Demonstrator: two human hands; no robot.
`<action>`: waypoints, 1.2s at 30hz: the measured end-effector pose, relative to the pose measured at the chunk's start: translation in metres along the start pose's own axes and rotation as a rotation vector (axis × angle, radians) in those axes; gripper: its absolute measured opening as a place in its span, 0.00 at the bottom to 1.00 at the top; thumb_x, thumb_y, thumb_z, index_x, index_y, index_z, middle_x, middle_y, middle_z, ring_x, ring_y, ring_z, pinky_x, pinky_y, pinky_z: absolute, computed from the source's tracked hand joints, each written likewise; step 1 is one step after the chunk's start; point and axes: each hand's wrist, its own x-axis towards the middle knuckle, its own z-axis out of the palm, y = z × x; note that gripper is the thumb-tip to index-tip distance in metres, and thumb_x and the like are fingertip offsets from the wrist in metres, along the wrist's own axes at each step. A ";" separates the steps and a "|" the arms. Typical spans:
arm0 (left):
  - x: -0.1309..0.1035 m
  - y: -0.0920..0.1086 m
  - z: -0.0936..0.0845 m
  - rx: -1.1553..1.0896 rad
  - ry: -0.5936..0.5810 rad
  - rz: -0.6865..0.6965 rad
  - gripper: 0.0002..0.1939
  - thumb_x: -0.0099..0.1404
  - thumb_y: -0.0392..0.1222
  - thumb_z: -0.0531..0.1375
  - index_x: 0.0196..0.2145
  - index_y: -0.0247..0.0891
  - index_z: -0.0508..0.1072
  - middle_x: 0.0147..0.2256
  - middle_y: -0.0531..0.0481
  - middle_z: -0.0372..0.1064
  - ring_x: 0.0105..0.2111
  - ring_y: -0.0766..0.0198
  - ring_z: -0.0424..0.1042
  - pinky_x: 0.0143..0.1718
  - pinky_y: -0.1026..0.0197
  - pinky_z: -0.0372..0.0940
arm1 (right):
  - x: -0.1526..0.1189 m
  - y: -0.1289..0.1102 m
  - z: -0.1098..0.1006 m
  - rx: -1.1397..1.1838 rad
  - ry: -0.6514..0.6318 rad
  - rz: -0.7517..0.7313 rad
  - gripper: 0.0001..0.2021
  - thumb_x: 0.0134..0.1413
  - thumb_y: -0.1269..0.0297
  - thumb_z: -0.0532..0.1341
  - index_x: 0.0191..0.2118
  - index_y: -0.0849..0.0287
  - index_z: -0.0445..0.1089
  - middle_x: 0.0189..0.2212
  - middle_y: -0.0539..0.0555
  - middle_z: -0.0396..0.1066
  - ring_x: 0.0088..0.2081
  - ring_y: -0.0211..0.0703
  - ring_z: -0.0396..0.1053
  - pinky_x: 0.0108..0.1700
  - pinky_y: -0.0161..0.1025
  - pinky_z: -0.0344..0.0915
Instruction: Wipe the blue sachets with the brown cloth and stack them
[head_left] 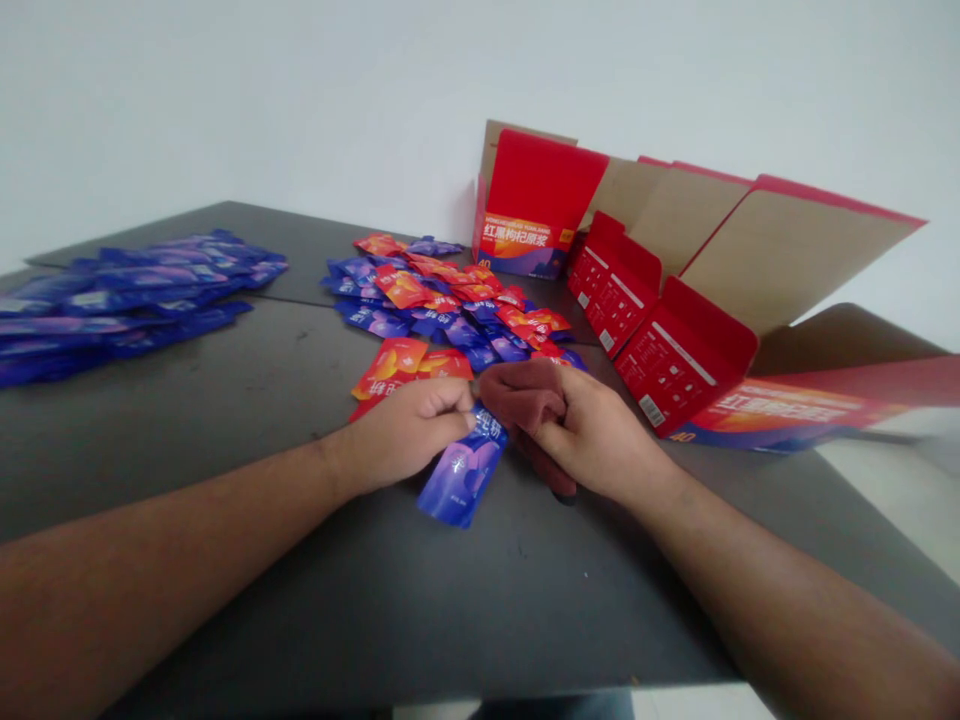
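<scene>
Near the middle of the dark table (300, 570), my left hand (409, 430) is closed on the upper end of a blue sachet (461, 480), whose lower part hangs free. My right hand (600, 430) grips a folded brown cloth (525, 400), which touches the top of the blue sachet. Orange-red sachets (401, 362) lie just behind my left hand. Farther back spreads a mixed heap of blue and orange-red sachets (450, 305).
A large pile of blue sachets (142, 290) lies at the left. Several open red cartons stand at the right, among them an upright one (521, 245) at the back and one (675, 365) nearer my right hand. A pale wall (300, 100) rises behind.
</scene>
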 end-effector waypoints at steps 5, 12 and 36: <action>0.000 0.000 0.000 -0.062 -0.085 0.001 0.10 0.67 0.45 0.60 0.40 0.39 0.77 0.36 0.51 0.75 0.34 0.63 0.71 0.35 0.62 0.65 | -0.002 -0.002 0.001 -0.055 -0.064 -0.062 0.09 0.52 0.70 0.63 0.42 0.58 0.70 0.38 0.54 0.74 0.41 0.48 0.72 0.42 0.42 0.66; 0.001 -0.002 0.000 0.001 -0.014 -0.011 0.07 0.66 0.42 0.59 0.34 0.38 0.74 0.30 0.54 0.70 0.30 0.65 0.67 0.31 0.64 0.61 | -0.002 -0.001 0.001 -0.030 -0.032 -0.051 0.14 0.56 0.71 0.60 0.49 0.56 0.71 0.42 0.54 0.74 0.43 0.47 0.71 0.45 0.42 0.66; 0.003 -0.011 0.006 -0.091 0.214 -0.060 0.09 0.65 0.42 0.58 0.28 0.39 0.65 0.25 0.56 0.59 0.26 0.67 0.58 0.27 0.65 0.55 | -0.016 -0.021 0.010 -0.207 -0.215 -0.221 0.08 0.55 0.69 0.61 0.42 0.58 0.67 0.40 0.56 0.70 0.42 0.48 0.68 0.45 0.43 0.67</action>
